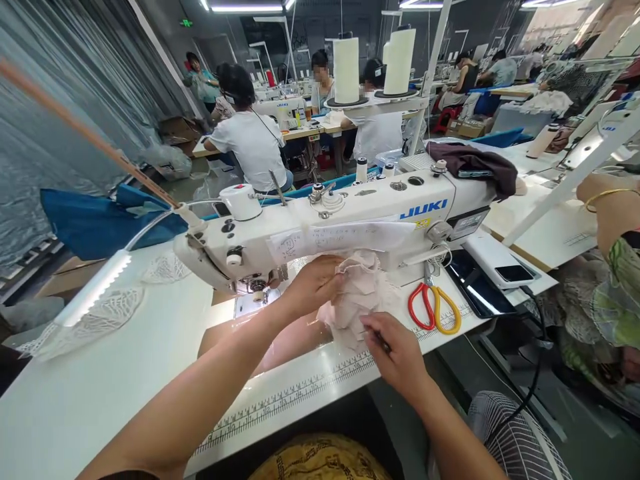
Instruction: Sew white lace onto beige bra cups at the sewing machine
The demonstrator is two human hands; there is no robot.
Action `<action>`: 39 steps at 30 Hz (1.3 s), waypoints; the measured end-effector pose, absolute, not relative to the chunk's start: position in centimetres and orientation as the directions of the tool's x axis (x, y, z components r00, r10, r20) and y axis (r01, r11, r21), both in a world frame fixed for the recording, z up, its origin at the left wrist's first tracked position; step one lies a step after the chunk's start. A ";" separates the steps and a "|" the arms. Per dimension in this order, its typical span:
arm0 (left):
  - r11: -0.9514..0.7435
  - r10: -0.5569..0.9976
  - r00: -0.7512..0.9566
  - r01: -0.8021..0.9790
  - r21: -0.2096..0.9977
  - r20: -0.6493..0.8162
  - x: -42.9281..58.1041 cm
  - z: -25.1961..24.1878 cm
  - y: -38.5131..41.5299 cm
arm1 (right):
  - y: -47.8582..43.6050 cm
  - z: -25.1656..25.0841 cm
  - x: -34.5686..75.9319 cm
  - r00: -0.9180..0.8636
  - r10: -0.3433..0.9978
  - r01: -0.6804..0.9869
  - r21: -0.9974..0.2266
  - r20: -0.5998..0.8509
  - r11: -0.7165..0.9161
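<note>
A bunched heap of pale pink, thin fabric pieces (356, 293) lies on the table to the right of the needle area of a white sewing machine (370, 200). My left hand (320, 285) reaches across from the left, its fingers closed on the heap's upper left edge. At the lower right edge, my right hand (397, 350) touches the fabric with curled fingers. Something small and dark shows inside that hand; its kind is hidden. Scissors with red and yellow handles (434, 308) lie right of the heap.
A ruler strip (300, 393) runs along the table's front. White lace pieces (95, 320) lie at left near a lit lamp (95, 287). A black tablet (477, 283) and a white device (500, 260) lie at right. Thread cones (346, 70) stand behind; other people sit farther off.
</note>
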State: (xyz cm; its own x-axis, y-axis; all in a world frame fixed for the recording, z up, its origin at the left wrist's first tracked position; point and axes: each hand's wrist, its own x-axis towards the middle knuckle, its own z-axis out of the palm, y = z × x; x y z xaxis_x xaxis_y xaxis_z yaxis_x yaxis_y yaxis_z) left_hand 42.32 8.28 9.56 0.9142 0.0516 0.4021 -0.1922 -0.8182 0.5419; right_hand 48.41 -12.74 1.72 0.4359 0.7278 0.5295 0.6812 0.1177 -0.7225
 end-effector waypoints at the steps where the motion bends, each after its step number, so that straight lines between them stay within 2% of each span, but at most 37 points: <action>1: -0.832 0.063 0.891 -0.202 0.517 0.449 42.1 9.6 7.9 | -12.6 1.9 48.2 0.373 0.772 0.717 -0.688 0.514 0.111; 5: -0.919 -0.050 0.777 -0.282 0.275 0.627 38.4 10.5 6.0 | -11.8 2.4 46.7 0.139 0.907 0.863 -0.498 0.399 0.087; 7: -0.925 -0.037 0.755 -0.274 0.263 0.655 35.0 11.4 5.0 | -11.0 2.4 45.6 0.097 0.917 0.879 -0.465 0.386 0.103; 8: -0.918 0.025 0.758 -0.241 0.316 0.651 33.2 11.8 4.5 | -10.5 2.3 45.1 0.092 0.913 0.874 -0.472 0.397 0.117; 10: -0.858 0.259 0.736 -0.121 0.499 0.625 29.6 12.2 3.8 | -9.6 2.1 44.2 0.126 0.896 0.847 -0.516 0.426 0.127; 12: -0.708 0.518 0.672 -0.011 0.706 0.530 26.6 12.0 3.7 | -8.9 1.8 43.5 0.171 0.891 0.834 -0.543 0.421 0.096; 14: -0.488 0.690 0.625 0.030 0.872 0.365 24.2 11.2 4.3 | -8.6 1.2 43.3 0.169 0.903 0.866 -0.497 0.396 0.056; 17: -0.166 0.778 0.618 0.026 0.986 0.115 21.5 9.4 5.9 | -8.5 0.3 43.6 0.090 0.886 0.936 -0.342 0.455 0.081; 19: -0.053 0.799 0.601 0.019 0.998 0.031 20.0 8.2 6.9 | -8.4 0.4 43.6 0.077 0.852 0.942 -0.318 0.518 0.108; 21: -0.015 0.812 0.583 0.014 1.000 0.004 18.9 7.2 7.4 | -8.2 1.3 43.1 0.141 0.832 0.898 -0.424 0.537 0.121; 24: -0.020 0.796 0.605 0.012 1.000 0.009 18.1 6.5 7.6 | -6.7 4.1 40.7 0.249 0.861 0.711 -0.688 0.443 0.148; 26: -0.044 0.773 0.633 0.003 0.999 0.032 17.8 6.5 7.6 | -5.0 5.8 38.4 0.212 0.902 0.584 -0.789 0.377 0.192; 30: -0.036 0.756 0.653 -0.028 0.999 0.046 16.8 6.8 7.6 | -1.5 7.4 34.1 0.118 0.948 0.466 -0.860 0.295 0.209; 35: 0.091 0.791 0.612 -0.079 0.993 -0.024 14.7 6.5 7.8 | 0.3 6.9 31.3 0.159 0.921 0.491 -0.838 0.356 0.239; 37: 0.125 0.810 0.584 -0.089 0.988 -0.050 14.0 6.3 8.5 | 0.5 6.6 30.9 0.129 0.955 0.405 -0.894 0.266 0.194; 39: 0.117 0.837 0.543 -0.053 0.992 -0.070 13.1 6.3 9.9 | 0.5 6.5 30.8 0.098 0.987 0.229 -0.968 0.127 0.101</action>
State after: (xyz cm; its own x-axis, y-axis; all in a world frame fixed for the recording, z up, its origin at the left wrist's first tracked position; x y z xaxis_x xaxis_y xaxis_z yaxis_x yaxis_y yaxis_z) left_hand 13.10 9.86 6.34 0.5435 0.8365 -0.0695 -0.0534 0.1171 0.9917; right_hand 30.80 0.53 6.46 0.0982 0.9871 0.1266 0.2294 0.1013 -0.9680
